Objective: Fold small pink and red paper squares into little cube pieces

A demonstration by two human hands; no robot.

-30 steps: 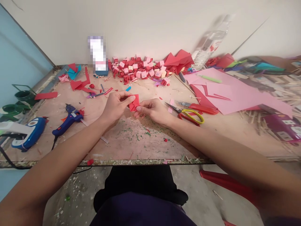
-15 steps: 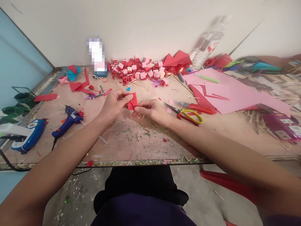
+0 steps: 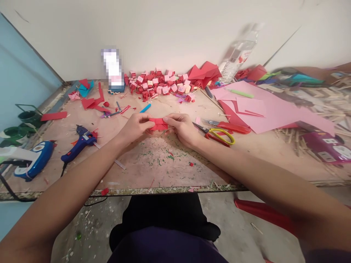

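A small folded piece of red paper (image 3: 158, 124) is held between both hands just above the wooden table (image 3: 153, 164). My left hand (image 3: 135, 126) pinches its left end with thumb and fingers closed. Gripping the right end is my right hand (image 3: 182, 128), fingers curled over the paper. The paper lies flat and wide between them.
Yellow-handled scissors (image 3: 219, 133) and a red comb-like tool (image 3: 233, 127) lie right of my hands. A blue glue gun (image 3: 79, 142) sits to the left. Several small red and pink paper cubes (image 3: 159, 82) pile by the wall. Pink paper sheets (image 3: 260, 106) and a plastic bottle (image 3: 236, 54) are at right.
The red paper went from a raised, angled piece to a flat wide strip between both hands. Both hands moved closer together and slightly toward me.
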